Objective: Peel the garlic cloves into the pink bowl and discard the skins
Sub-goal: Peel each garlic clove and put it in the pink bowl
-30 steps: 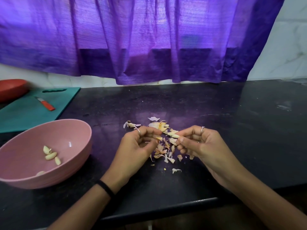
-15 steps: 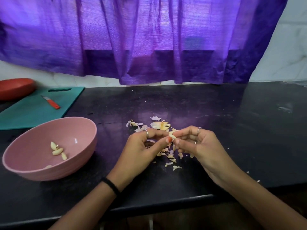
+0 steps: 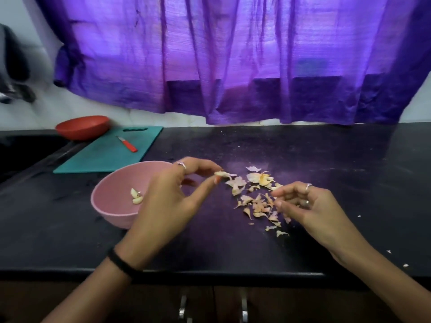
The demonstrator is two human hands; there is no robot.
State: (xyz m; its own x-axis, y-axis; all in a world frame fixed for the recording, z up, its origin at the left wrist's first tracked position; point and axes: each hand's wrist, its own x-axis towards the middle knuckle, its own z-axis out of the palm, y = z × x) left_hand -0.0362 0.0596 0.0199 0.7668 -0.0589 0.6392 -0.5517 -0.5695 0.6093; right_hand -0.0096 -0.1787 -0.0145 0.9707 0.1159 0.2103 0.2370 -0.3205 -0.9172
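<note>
My left hand [image 3: 172,201] pinches a pale garlic clove [image 3: 219,174] between thumb and forefinger, a shred of skin trailing from it. It hovers just right of the pink bowl [image 3: 109,183], which holds a few peeled cloves [image 3: 136,197]. A pile of papery garlic skins [image 3: 255,197] lies on the black counter between my hands. Over the right side of that pile my right hand [image 3: 307,206] hangs with fingers loosely curled and apart, nothing visible in them.
A teal cutting board [image 3: 109,152] with a red-handled knife [image 3: 127,144] lies behind the bowl, and a red bowl [image 3: 82,127] sits beyond it. A purple curtain hangs at the back. The counter's front edge [image 3: 210,273] runs below my wrists. Stray skin bits [image 3: 405,265] lie far right.
My hands have parted. The left hand has carried the clove leftward toward the pink bowl, and the right has let go and stayed over the skins. The view has shifted left.
</note>
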